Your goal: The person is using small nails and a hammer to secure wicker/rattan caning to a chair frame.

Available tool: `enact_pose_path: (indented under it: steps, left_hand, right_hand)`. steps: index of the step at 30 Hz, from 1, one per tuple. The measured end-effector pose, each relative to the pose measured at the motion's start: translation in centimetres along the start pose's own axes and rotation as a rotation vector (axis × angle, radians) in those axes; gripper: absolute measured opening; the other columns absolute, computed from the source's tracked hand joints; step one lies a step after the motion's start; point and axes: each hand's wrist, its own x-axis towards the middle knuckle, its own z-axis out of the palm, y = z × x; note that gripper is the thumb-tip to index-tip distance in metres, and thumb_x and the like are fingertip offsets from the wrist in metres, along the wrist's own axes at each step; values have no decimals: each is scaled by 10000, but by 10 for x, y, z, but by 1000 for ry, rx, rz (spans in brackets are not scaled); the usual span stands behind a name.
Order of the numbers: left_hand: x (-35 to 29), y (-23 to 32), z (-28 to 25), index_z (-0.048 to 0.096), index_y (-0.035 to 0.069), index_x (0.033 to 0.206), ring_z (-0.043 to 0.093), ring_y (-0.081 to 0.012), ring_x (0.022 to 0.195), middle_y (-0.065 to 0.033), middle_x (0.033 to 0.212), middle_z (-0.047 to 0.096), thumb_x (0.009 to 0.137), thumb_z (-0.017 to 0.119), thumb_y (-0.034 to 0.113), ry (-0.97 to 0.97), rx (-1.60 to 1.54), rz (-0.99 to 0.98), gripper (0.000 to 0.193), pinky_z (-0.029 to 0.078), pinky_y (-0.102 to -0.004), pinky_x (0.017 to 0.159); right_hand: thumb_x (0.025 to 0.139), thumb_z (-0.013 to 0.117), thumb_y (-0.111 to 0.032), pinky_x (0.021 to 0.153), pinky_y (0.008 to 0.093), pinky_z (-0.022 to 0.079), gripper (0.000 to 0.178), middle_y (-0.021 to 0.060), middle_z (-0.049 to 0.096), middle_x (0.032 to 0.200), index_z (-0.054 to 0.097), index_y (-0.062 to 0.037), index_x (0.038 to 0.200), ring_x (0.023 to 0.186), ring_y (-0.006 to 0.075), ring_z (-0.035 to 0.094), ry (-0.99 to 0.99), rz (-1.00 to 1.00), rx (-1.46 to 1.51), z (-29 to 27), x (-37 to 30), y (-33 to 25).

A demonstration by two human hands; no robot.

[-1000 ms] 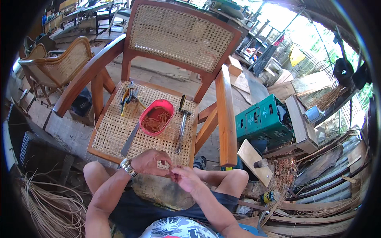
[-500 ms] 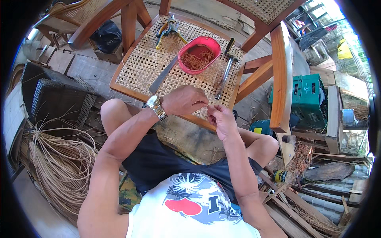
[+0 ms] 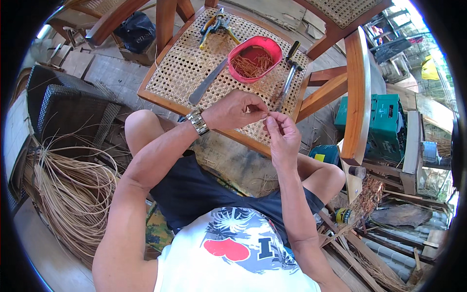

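My left hand (image 3: pixel 237 110), with a metal watch (image 3: pixel 197 121) on its wrist, meets my right hand (image 3: pixel 284 135) over the near edge of a cane-seated wooden chair (image 3: pixel 171 73). Both hands are closed in a pinch, fingertips together. Whatever they pinch is too small to make out. On the seat beyond them sits a pinkish-red oval tub (image 3: pixel 277 52) holding thin brown pegs (image 3: pixel 253 63). Left of the tub lies a flat blade (image 3: pixel 206 86); farther back are yellow-handled pliers (image 3: pixel 217 30). To its right rests a metal-shafted tool with a black end (image 3: pixel 290 74).
The chair's wooden armrest (image 3: pixel 357 92) curves down on the right, near green crates (image 3: pixel 384 129). A large coil of rattan strands (image 3: pixel 73 194) lies at the left, below a dark woven piece (image 3: pixel 73 117). Wood scraps (image 3: pixel 360 248) fill the lower right.
Both hands have shifted slightly right and away from me, still together at the fingertips. The chair and its tools also appear a little farther right in view.
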Motion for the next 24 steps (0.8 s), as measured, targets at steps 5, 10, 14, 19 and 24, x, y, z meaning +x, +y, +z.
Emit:
enact_pose_path:
  steps: [5,10,14,19,24]
  left_hand:
    - [0,3,-5,733,0,1044,691,-132,790,-90,886,747,936,754,197,-92,87,-1,225,544,-306,720]
    - [-7,-8,-18,753,19,1025,705,-186,781,-100,877,745,904,778,252,-177,145,-41,264,543,-337,705]
    - [-18,-14,-33,773,61,991,716,-277,801,-118,875,739,809,802,276,-393,578,-127,283,549,-407,723]
    - [-11,-17,-28,757,69,901,703,-318,829,-119,857,719,777,786,239,-524,705,-340,213,542,-451,742]
    - [-14,-23,-20,681,55,895,675,-338,849,-118,852,676,868,707,229,-331,583,-84,178,512,-474,742]
  right_hand:
    - [1035,656,-96,694,191,444,91,-51,628,880,683,-29,1090,767,22,532,1,-123,-220,-11,-1,17]
    - [1029,652,-83,703,242,481,88,-21,644,860,682,-13,1072,775,63,575,-43,-77,-344,-18,-6,30]
    - [974,680,-44,738,317,525,59,82,687,879,693,-5,1017,806,174,660,-183,-192,-645,-27,-13,30]
    - [910,698,-15,759,379,538,86,139,684,927,705,-6,995,863,309,680,-230,-304,-786,-29,-8,37]
    - [904,706,-37,774,410,538,93,151,670,950,704,-6,992,895,355,668,-264,-339,-851,-27,-7,36]
